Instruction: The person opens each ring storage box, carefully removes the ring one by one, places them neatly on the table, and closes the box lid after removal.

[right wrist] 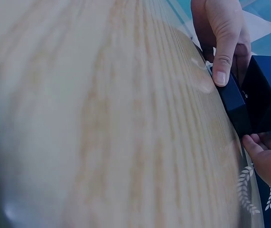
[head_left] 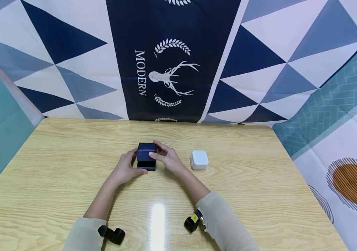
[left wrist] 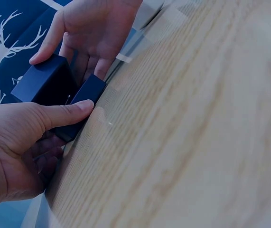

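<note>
A small dark blue ring box (head_left: 146, 155) stands on the wooden table with its hinged lid (left wrist: 45, 78) partly raised. My left hand (head_left: 125, 169) grips the base (left wrist: 91, 88) from the left, its thumb lying along the front edge and its fingers behind. On the right side, my right hand (head_left: 169, 159) pinches the lid, with the thumb at its front and the fingers around the far side. A tiny shiny spot (right wrist: 245, 95) shows in the gap between lid and base. Most of the inside is hidden in shadow.
A white rounded-corner box (head_left: 199, 159) sits just right of my right hand. The wooden table (head_left: 56, 157) reaches back to a patterned cloth (head_left: 172, 69) hanging behind it. Black wrist cameras (head_left: 115, 236) are strapped at both sleeves.
</note>
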Action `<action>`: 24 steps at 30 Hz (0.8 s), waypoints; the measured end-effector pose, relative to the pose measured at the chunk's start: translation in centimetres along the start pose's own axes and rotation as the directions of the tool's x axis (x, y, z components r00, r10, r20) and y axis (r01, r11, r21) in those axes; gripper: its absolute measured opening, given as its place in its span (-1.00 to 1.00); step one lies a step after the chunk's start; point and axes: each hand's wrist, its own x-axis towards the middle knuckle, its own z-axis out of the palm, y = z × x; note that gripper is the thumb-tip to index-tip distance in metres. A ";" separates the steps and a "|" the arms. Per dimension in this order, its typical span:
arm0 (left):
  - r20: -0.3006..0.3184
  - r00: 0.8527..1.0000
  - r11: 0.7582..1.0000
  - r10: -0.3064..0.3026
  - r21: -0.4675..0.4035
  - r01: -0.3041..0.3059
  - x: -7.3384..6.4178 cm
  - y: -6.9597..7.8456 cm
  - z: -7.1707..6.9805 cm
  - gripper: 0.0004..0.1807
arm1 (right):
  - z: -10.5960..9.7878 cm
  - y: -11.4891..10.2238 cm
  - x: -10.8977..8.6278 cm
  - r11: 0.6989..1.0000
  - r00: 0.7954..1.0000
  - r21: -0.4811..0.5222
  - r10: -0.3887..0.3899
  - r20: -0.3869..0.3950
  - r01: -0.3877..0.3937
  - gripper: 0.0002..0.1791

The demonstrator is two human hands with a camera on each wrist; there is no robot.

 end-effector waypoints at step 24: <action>-0.012 1.000 1.000 0.023 0.016 -0.023 0.1 -0.1 0.0 -0.02 | 0.2 0.1 0.2 1.000 0.999 0.027 0.008 -0.035 -0.007 -0.33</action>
